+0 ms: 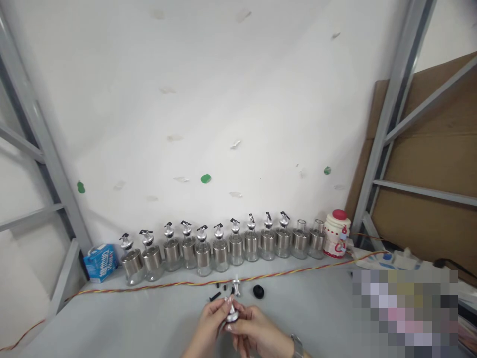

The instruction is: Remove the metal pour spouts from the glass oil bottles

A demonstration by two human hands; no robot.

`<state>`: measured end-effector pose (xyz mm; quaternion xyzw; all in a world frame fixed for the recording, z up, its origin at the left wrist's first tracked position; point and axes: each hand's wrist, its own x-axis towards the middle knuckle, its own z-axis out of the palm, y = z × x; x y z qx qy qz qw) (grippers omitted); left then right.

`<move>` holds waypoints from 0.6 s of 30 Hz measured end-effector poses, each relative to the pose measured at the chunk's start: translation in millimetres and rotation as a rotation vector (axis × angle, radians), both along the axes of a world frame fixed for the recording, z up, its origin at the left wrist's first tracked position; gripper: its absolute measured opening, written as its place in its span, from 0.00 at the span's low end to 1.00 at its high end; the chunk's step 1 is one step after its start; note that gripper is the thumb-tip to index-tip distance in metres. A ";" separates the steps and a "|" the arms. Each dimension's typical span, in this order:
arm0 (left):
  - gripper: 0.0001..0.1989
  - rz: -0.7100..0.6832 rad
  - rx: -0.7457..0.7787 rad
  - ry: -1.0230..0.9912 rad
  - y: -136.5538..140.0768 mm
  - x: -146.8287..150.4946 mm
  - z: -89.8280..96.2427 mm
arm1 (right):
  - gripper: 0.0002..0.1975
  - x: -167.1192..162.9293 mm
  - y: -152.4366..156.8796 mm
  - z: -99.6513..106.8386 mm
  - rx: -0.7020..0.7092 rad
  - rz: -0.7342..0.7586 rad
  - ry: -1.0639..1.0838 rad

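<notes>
In the head view, a silver pour spout (232,315) is held between both hands near the front of the grey table. My left hand (212,318) pinches its upper part between thumb and fingers. From the other side, the closed fingers of my right hand (255,325) grip the round base. Just beyond the fingers lie another silver spout piece (237,287), a black ribbed stopper (258,292) and a thin black strip (215,297). Beside them is a tiny black part (224,288). What the fingertips cover is hidden.
Several glass bottles with metal sleeves (203,253) line the wall, most with spouts; two at the right (300,241) have bare necks. A blue carton (100,263) stands left, a cream red-lidded jar (336,233) right. A twisted red-yellow wire (171,285) crosses the table (112,318).
</notes>
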<state>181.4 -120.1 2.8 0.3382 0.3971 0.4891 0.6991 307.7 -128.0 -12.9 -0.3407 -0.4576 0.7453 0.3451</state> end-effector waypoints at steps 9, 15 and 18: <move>0.21 0.002 0.289 0.353 2.0 -2.3 -0.2 | 0.14 -11.8 -5.0 3.8 0.225 -0.213 -0.311; 0.23 0.137 0.237 0.439 -0.9 3.8 1.6 | 0.14 -17.6 -4.1 -9.0 0.467 -0.367 -0.519; 0.23 0.149 0.236 0.439 -1.7 6.5 -1.3 | 0.10 -17.5 -9.3 -7.3 0.635 -0.416 -0.753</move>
